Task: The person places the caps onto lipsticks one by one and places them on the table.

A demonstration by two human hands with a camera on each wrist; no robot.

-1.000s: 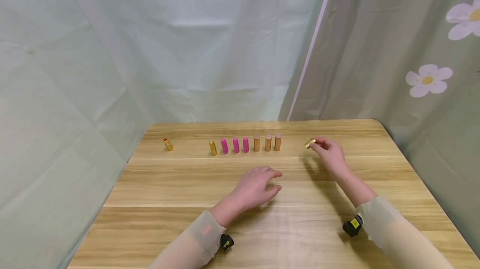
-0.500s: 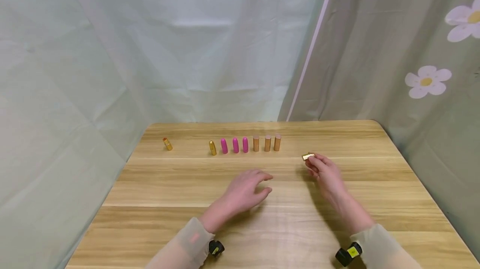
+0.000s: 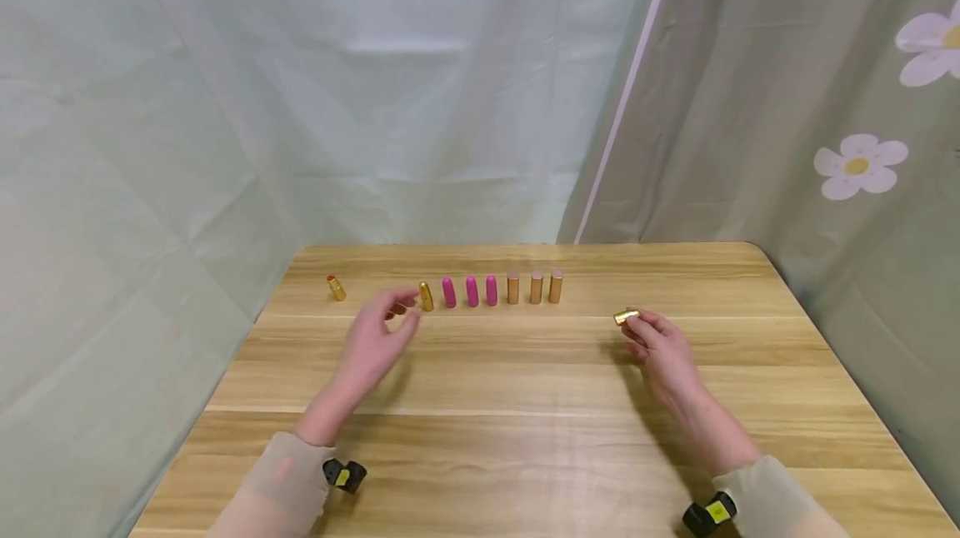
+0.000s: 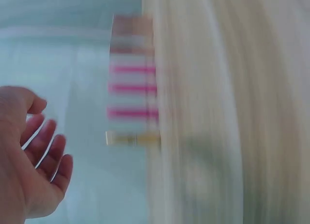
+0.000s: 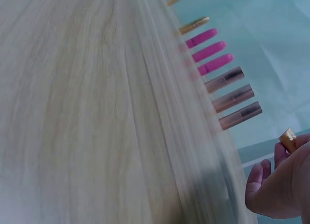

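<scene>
My left hand (image 3: 375, 342) is beside a gold bullet-shaped lipstick tube (image 3: 426, 296) standing upright, fingers and thumb spread toward its left side. A gap shows between this hand (image 4: 36, 156) and the blurred gold tube (image 4: 133, 138) in the left wrist view. Well to the right, my right hand (image 3: 663, 355) pinches a short gold lipstick cap (image 3: 626, 317) above the table; its end (image 5: 288, 141) peeks out from the fingers in the right wrist view. A gold lipstick base (image 3: 336, 288) with a red top stands alone at the far left.
Right of the gold tube, three magenta tubes (image 3: 472, 291) and three rose-gold tubes (image 3: 536, 288) stand in a row along the back of the wooden table (image 3: 495, 455). Pale curtains (image 3: 420, 105) hang behind and beside the table.
My left hand has swept left and farther back, from mid-table to the gold tube. My right hand has drawn the cap nearer the front, then slightly right. The standing tubes have stayed put.
</scene>
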